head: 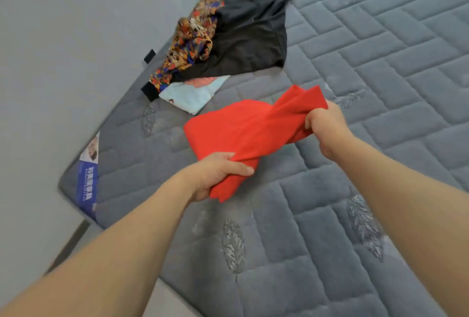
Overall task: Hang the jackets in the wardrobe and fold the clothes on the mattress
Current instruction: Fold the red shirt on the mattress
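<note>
A red garment [243, 126] is stretched between both hands just above the grey quilted mattress [368, 68]. My left hand [218, 174] grips its near bunched end. My right hand [327, 124] grips the far end, with the fabric twisted between the two. Behind it lies a black garment [251, 27] beside a colourful patterned garment [193, 40]. A light blue folded cloth [193, 93] lies partly under those two.
The mattress lies on the floor against a pale grey wall [76, 37] on the left. Its near left corner carries a blue label [87, 182]. A strip of floor [167, 301] shows at the bottom left.
</note>
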